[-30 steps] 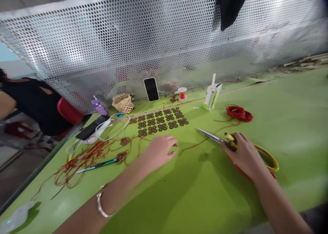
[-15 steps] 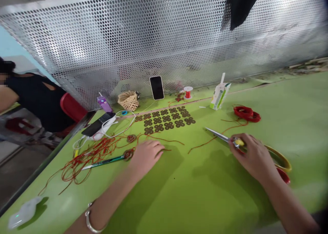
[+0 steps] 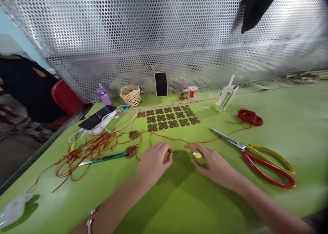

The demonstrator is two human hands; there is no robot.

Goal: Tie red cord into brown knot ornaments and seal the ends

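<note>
My left hand (image 3: pixel 156 158) is at the middle of the green table, thumb and fingertips pinched together on a thin red cord (image 3: pixel 175 152), whose short end sticks out to the right. Facing it, my right hand (image 3: pixel 210 160) has its thumb and forefinger curved apart around a small yellow and silver object (image 3: pixel 196 154), perhaps a lighter; whether the fingers grip it is hard to tell. Several brown clover-shaped pieces (image 3: pixel 173 124) lie in rows beyond the hands. Two brown knotted pieces (image 3: pixel 133 134) with red cords lie left of my left hand.
Large scissors (image 3: pixel 268 162) with red and yellow handles lie at the right, near a red cord bundle (image 3: pixel 249 117). Tangled red cords (image 3: pixel 97 146), a green cutter (image 3: pixel 107 157) and a phone (image 3: pixel 97 117) lie left. Behind stand a basket (image 3: pixel 131 96), spool (image 3: pixel 192 92) and drink carton (image 3: pixel 225 98).
My right hand has moved left, away from the scissors, carrying the yellow object toward my left hand. My left hand has drawn its fingertips together on the cord. The view has shifted slightly.
</note>
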